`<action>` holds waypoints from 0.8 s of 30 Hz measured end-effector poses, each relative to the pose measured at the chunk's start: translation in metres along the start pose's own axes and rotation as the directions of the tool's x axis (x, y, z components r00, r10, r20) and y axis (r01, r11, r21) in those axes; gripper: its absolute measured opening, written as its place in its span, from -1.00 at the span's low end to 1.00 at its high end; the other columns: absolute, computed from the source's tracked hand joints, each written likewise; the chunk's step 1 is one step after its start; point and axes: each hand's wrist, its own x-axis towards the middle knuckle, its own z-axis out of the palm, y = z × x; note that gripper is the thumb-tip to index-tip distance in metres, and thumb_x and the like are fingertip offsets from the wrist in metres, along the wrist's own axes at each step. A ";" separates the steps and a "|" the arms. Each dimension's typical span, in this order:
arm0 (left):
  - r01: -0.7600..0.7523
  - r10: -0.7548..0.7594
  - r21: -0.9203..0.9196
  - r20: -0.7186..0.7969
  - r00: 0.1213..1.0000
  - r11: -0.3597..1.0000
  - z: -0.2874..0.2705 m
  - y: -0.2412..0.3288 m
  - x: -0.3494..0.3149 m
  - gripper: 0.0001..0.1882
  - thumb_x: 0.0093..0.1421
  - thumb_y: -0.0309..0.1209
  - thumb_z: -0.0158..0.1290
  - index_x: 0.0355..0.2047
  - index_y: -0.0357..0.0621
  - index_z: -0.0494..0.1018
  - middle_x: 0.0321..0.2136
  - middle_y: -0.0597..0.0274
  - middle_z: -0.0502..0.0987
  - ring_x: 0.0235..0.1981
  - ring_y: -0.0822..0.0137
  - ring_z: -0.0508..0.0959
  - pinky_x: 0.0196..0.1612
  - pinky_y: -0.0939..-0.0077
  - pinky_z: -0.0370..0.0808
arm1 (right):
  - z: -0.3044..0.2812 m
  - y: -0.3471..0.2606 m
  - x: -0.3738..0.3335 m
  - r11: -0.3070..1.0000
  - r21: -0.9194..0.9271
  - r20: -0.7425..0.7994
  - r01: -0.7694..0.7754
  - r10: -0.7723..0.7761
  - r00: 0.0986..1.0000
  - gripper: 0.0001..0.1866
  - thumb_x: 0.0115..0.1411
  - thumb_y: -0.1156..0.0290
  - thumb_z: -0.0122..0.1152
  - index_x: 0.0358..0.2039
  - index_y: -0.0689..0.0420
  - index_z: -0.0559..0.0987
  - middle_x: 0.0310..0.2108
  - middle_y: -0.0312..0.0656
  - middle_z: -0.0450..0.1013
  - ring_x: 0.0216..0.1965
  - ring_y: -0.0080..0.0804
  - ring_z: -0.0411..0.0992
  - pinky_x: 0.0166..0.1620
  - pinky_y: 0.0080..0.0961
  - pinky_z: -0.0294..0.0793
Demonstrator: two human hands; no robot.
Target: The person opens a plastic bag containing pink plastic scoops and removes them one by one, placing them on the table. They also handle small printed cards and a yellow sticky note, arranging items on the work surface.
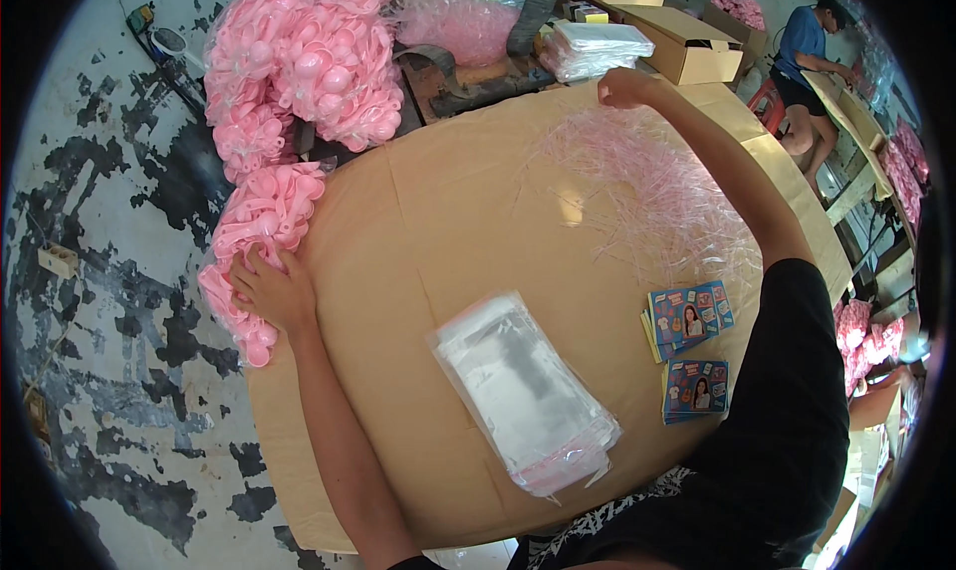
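My left hand [274,289] lies on a clear bag of pink plastic spoon-shaped pieces [261,210] at the table's left edge, fingers spread over it. Across the table, my right hand [622,89] is closed at the far edge, beside a stack of clear plastic packets [597,50]. Whatever its fingers may hold is hidden. Below the right forearm, thin pink and clear plastic strips [647,187] are strewn about. A stack of clear flat bags [523,391] rests near my body. To its right are two small piles of blue printed cards [689,316], one nearer me than the other.
Brown paper covers the table [358,241]. Larger bags of pink pieces [309,62] are heaped at the back left. Behind the far edge stand a cardboard box [687,42] and a pink plastic bundle [458,27]. A person [807,62] works at another table, far right.
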 end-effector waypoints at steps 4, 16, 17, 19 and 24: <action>-0.008 0.008 -0.005 -0.005 1.000 1.000 0.001 0.004 -0.004 -0.58 0.24 -0.08 -0.04 -0.01 -0.06 0.39 0.13 0.04 0.33 0.21 0.06 0.25 0.19 -0.16 0.11 | 0.015 0.000 0.015 1.000 -0.016 -0.303 -0.020 0.014 0.953 -0.67 0.18 0.22 0.18 -0.04 -0.10 0.60 -0.02 -0.15 0.51 0.07 -0.17 0.45 0.05 -0.18 0.47; 0.013 -0.013 -0.003 0.048 0.999 1.000 -0.001 0.006 -0.001 -0.57 0.26 -0.07 -0.06 0.01 -0.07 0.38 0.14 0.04 0.31 0.22 0.06 0.24 0.20 -0.15 0.10 | 0.039 0.006 0.075 0.981 -0.176 -0.466 -0.082 -0.010 0.885 -0.83 0.10 0.33 0.16 -0.35 0.06 0.66 -0.28 -0.09 0.58 -0.19 -0.13 0.57 -0.15 -0.17 0.55; 0.003 -0.003 -0.001 0.042 0.999 1.000 0.001 0.007 -0.002 -0.57 0.26 -0.08 -0.06 0.01 -0.06 0.38 0.14 0.05 0.31 0.22 0.07 0.24 0.20 -0.15 0.10 | 0.042 0.013 0.076 0.958 -0.280 -0.515 -0.064 -0.094 0.852 -0.83 0.09 0.34 0.14 -0.39 0.11 0.64 -0.30 -0.09 0.58 -0.20 -0.12 0.57 -0.17 -0.16 0.55; -0.007 0.007 0.005 0.035 0.999 1.000 0.002 0.006 -0.002 -0.57 0.26 -0.08 -0.06 0.02 -0.05 0.38 0.14 0.06 0.31 0.23 0.07 0.24 0.20 -0.15 0.10 | 0.044 0.015 0.075 0.940 -0.339 -0.501 -0.048 -0.137 0.855 -0.82 0.10 0.33 0.15 -0.39 0.14 0.63 -0.32 -0.10 0.58 -0.21 -0.10 0.57 -0.17 -0.16 0.55; -0.014 0.014 0.054 0.014 1.000 0.998 0.003 0.000 -0.002 -0.58 0.26 -0.08 -0.06 0.02 -0.03 0.38 0.14 0.08 0.32 0.22 0.08 0.25 0.19 -0.16 0.11 | 0.027 0.017 0.056 0.932 -0.363 -0.355 -0.019 -0.120 0.927 -0.80 0.12 0.28 0.16 -0.36 0.10 0.63 -0.32 -0.12 0.58 -0.21 -0.09 0.56 -0.15 -0.14 0.53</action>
